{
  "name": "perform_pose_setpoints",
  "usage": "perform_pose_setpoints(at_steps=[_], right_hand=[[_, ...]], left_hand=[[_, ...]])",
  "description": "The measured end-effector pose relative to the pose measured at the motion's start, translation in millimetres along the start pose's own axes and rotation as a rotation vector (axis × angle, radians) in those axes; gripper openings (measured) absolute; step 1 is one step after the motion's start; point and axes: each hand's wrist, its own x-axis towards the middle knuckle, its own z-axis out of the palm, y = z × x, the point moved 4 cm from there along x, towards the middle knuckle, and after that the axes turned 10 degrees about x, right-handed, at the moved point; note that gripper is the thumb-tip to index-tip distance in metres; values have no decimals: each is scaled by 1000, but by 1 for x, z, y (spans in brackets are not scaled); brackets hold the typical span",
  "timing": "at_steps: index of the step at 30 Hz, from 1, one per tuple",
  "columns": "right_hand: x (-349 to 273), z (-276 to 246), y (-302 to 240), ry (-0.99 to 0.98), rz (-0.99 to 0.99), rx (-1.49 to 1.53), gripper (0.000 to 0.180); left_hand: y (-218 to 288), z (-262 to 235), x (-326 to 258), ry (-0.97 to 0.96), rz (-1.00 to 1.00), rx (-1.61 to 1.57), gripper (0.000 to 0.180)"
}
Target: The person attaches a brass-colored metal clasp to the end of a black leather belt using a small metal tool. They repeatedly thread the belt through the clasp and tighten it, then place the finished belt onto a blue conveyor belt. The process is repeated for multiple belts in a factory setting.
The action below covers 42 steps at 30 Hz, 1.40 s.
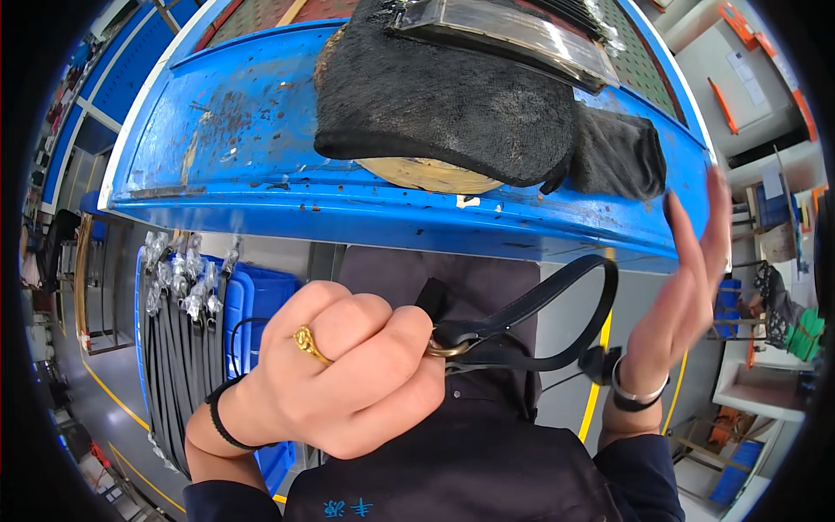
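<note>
My left hand (348, 374) is closed around a black leather strap (531, 309) with a gold-coloured metal ring at its end, held low in front of my body. The strap loops out to the right and back. A gold ring sits on one finger and a black band on the wrist. My right hand (683, 287) is raised at the right, fingers spread and blurred, holding nothing, close to the strap's loop and the edge of the blue workbench (261, 157). A bracelet circles that wrist.
On the workbench lies a black fuzzy pad (444, 96) over a round tan disc (430, 174), with clear-wrapped packs (513, 35) behind it. A blue crate (252, 304) at lower left holds several wrapped black straps (178, 348). Shelves and another person stand at the far right.
</note>
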Motion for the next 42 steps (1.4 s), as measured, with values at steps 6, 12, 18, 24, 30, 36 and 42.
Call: perform_pose_setpoints(at_steps=[6,12,18,24,30,36,42], right_hand=[[0,18,38,-252,136,-106,34],[-2,20,-25,-510,-160,212,57],[-9,28,-44,-592,-351,245,57],[-8,30,-46,-609,-356,201,58],[8,28,-28,-481,-207,254,57],[17,16,47,-210,57,-70,42],[15,15,48,-306,64,-246,35]], left_hand=[[-5,-3,1,-20,-4,-42,18],[-7,-3,5,-66,-2,-70,19],[-6,-5,7,-87,11,-69,19],[-6,-4,7,-98,7,-70,18],[-8,-6,4,-101,23,-61,16],[-21,-13,-2,-69,-87,-136,14],[-31,-13,-8,-116,-194,-255,19]])
